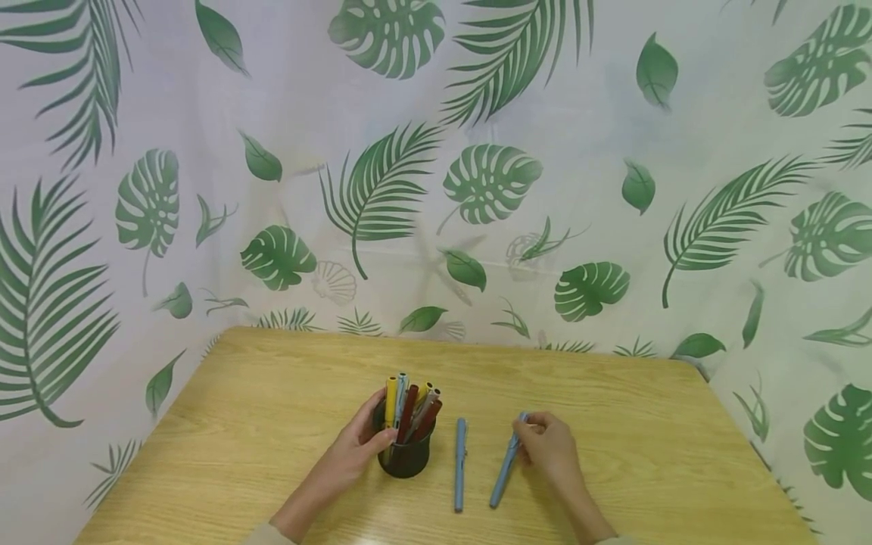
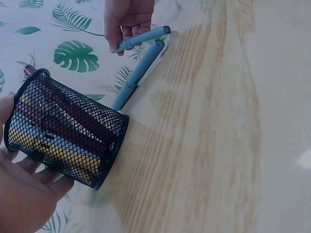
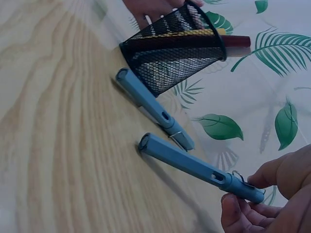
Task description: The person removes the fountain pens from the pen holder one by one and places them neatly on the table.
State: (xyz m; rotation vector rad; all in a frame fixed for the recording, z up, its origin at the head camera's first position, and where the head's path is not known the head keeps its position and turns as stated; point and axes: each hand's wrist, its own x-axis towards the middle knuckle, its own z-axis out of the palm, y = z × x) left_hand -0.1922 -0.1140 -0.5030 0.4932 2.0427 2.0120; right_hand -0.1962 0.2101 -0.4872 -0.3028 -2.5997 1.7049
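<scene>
My left hand grips a black mesh pen cup from its left side, thumb near the rim. Several pens stand in the cup, among them a yellow pen, a light blue one and a dark red pen. My right hand pinches a blue pen by its capped, clipped end. That pen slants, its far end low, close over the table. Between the cup and the right hand lies a second blue pen with a clip on its cap.
The wood-grain table reaches back to a white backdrop printed with green leaves, which also hangs along both sides. The table's right edge slants toward the front.
</scene>
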